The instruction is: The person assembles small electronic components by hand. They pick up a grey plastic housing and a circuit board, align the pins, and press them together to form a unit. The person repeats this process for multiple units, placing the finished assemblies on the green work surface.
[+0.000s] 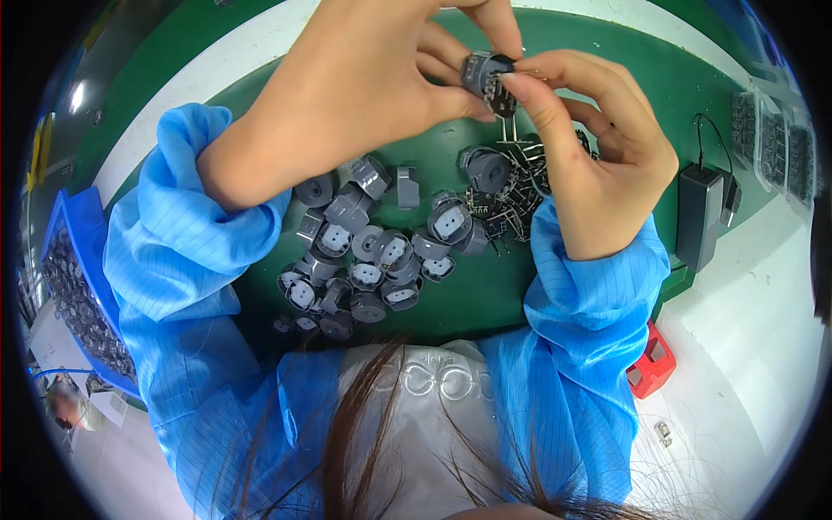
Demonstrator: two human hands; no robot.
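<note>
Left hand is gripping a housing at far centre; right hand is pinching a board against it. Near, the shirt is showing small lettering.

Left hand cut by top edge; held part partly hidden.

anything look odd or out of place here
One small metallic piece lies alone at lower right, below the red plastic block, oddly apart from the jumbled grey housings; it's too small to identify. No clear damage shows.
</note>
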